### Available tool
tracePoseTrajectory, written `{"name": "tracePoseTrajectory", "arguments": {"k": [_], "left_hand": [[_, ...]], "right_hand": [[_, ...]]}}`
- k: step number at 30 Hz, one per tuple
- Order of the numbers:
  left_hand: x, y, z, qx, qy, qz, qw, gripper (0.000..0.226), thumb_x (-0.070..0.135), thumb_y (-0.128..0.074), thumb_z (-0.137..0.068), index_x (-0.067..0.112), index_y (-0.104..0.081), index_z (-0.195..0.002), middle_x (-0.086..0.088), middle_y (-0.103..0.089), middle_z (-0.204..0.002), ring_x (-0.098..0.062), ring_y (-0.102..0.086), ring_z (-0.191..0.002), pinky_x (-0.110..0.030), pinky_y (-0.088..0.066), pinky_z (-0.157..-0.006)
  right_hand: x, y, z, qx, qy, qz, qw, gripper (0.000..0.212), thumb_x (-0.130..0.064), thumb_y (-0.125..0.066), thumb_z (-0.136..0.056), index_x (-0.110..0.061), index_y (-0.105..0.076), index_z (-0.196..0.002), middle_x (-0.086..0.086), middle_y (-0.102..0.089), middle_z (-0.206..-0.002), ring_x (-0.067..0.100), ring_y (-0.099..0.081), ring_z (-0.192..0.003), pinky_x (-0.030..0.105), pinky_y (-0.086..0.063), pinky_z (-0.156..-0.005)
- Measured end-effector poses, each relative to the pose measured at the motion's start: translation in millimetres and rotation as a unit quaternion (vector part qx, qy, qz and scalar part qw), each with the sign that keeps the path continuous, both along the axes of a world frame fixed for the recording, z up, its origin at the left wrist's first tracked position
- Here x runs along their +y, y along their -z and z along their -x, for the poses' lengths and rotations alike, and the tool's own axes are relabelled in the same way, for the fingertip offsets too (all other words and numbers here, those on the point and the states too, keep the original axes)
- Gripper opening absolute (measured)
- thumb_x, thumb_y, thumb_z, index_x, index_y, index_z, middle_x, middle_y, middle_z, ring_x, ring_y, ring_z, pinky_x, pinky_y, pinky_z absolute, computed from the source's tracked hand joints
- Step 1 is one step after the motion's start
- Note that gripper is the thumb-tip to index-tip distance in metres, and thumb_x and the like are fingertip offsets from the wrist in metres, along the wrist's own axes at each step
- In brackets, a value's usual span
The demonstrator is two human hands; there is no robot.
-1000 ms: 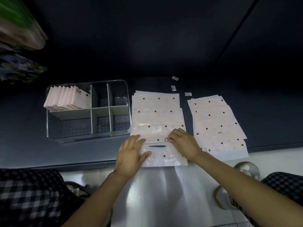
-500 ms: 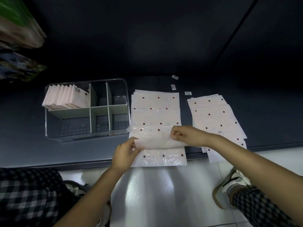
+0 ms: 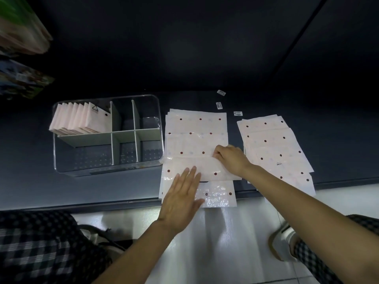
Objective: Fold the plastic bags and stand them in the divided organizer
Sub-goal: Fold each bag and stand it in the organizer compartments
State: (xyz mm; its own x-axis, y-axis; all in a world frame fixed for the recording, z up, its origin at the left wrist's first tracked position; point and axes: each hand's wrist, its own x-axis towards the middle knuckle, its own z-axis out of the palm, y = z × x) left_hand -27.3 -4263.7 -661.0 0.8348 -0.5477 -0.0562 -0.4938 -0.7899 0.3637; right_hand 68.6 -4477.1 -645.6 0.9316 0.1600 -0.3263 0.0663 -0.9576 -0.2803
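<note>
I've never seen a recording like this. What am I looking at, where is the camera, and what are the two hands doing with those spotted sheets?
No robot here: a person wears a camera on the head, looking down at their own hands. On the dark tabletop lie two stacks of thin pale plastic bags with red dots, the middle stack and the right stack. The left hand lies flat with straight fingers on the top bag of the middle stack, pressing it down. The right hand pinches that bag's folded-over edge. To the left stands a clear plastic divided organizer; one far compartment holds folded pink bags standing upright. Small white labels lie behind the stacks.
</note>
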Motion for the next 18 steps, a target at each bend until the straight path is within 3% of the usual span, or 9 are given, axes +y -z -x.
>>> {"name": "tracePoseTrajectory", "arguments": {"k": [2, 4, 6, 8, 11, 13, 15, 16, 18], "left_hand": [[3, 9, 1, 0.015, 0.016, -0.057, 0.998, 0.072, 0.059, -0.017, -0.095, 0.02, 0.02, -0.144, 0.001, 0.022, -0.154, -0.02, 0.019, -0.144, -0.034, 0.013, -0.117], [5, 14, 2, 0.022, 0.022, -0.091, 0.995, 0.074, 0.064, -0.007, -0.09, 0.021, 0.025, -0.141, 0.0, 0.025, -0.153, -0.022, 0.024, -0.142, -0.036, 0.014, -0.117], [6, 16, 2, 0.023, 0.023, -0.108, 0.994, 0.076, 0.067, -0.004, -0.088, 0.021, 0.025, -0.142, -0.002, 0.027, -0.153, -0.024, 0.026, -0.141, -0.038, 0.014, -0.117], [5, 17, 2, 0.021, 0.02, -0.116, 0.993, 0.077, 0.068, -0.006, -0.089, 0.023, 0.023, -0.144, -0.004, 0.027, -0.153, -0.027, 0.027, -0.14, -0.04, 0.016, -0.116], [2, 15, 1, 0.013, 0.023, -0.122, 0.992, 0.076, 0.069, -0.01, -0.089, 0.027, 0.011, -0.148, -0.008, 0.02, -0.155, -0.032, 0.021, -0.141, -0.045, 0.014, -0.115], [1, 13, 1, 0.016, 0.027, -0.133, 0.991, 0.078, 0.07, -0.004, -0.085, 0.029, 0.003, -0.15, -0.01, 0.02, -0.155, -0.032, 0.02, -0.142, -0.045, 0.015, -0.115], [0, 12, 1, 0.028, 0.028, -0.131, 0.991, 0.078, 0.071, -0.005, -0.085, 0.028, -0.012, -0.15, -0.011, 0.016, -0.157, -0.029, 0.023, -0.142, -0.041, 0.018, -0.115], [0, 12, 0, 0.029, 0.028, -0.128, 0.991, 0.076, 0.071, -0.008, -0.087, 0.027, -0.016, -0.149, -0.011, 0.015, -0.157, -0.029, 0.025, -0.141, -0.04, 0.019, -0.115], [2, 12, 0, 0.023, 0.033, -0.131, 0.991, 0.074, 0.07, -0.012, -0.088, 0.032, 0.0, -0.15, -0.01, 0.021, -0.156, -0.028, 0.03, -0.137, -0.04, 0.018, -0.114]], "right_hand": [[1, 3, 0, -0.009, 0.001, 0.005, 1.0, 0.024, -0.025, -0.034, -0.101, -0.011, -0.054, -0.107, 0.002, -0.066, -0.104, 0.024, -0.048, -0.105, 0.035, -0.034, -0.091], [2, 4, -1, -0.007, 0.004, 0.016, 1.0, 0.026, -0.027, -0.033, -0.102, -0.011, -0.052, -0.108, 0.003, -0.066, -0.105, 0.024, -0.049, -0.104, 0.035, -0.034, -0.092], [5, 4, -1, -0.03, 0.005, 0.047, 0.998, 0.028, -0.032, -0.034, -0.101, -0.011, -0.052, -0.107, 0.005, -0.065, -0.103, 0.025, -0.049, -0.104, 0.037, -0.035, -0.09], [10, 4, 6, -0.118, 0.031, 0.076, 0.99, 0.028, -0.032, -0.039, -0.1, -0.011, -0.056, -0.109, 0.005, -0.061, -0.106, 0.025, -0.048, -0.105, 0.035, -0.034, -0.088], [27, 5, 29, -0.21, 0.028, -0.012, 0.977, 0.027, -0.02, -0.046, -0.097, -0.01, -0.059, -0.118, 0.008, -0.059, -0.121, 0.028, -0.051, -0.113, 0.035, -0.034, -0.097], [40, 11, 51, -0.175, -0.078, -0.084, 0.978, 0.035, -0.017, -0.048, -0.096, -0.01, -0.054, -0.13, 0.008, -0.052, -0.137, 0.024, -0.045, -0.129, 0.031, -0.028, -0.11], [50, 18, 70, -0.113, -0.168, -0.114, 0.973, 0.042, -0.022, -0.043, -0.099, -0.013, -0.043, -0.139, 0.003, -0.037, -0.149, 0.013, -0.027, -0.139, 0.024, -0.013, -0.115], [49, 21, 75, -0.088, -0.175, -0.122, 0.973, 0.044, -0.025, -0.04, -0.1, -0.014, -0.038, -0.143, 0.0, -0.03, -0.152, 0.008, -0.018, -0.141, 0.021, -0.007, -0.116], [38, 21, 75, -0.059, -0.095, -0.153, 0.982, 0.047, -0.027, -0.036, -0.101, -0.016, -0.029, -0.146, -0.003, -0.021, -0.155, 0.006, -0.01, -0.143, 0.018, -0.003, -0.116]]}}
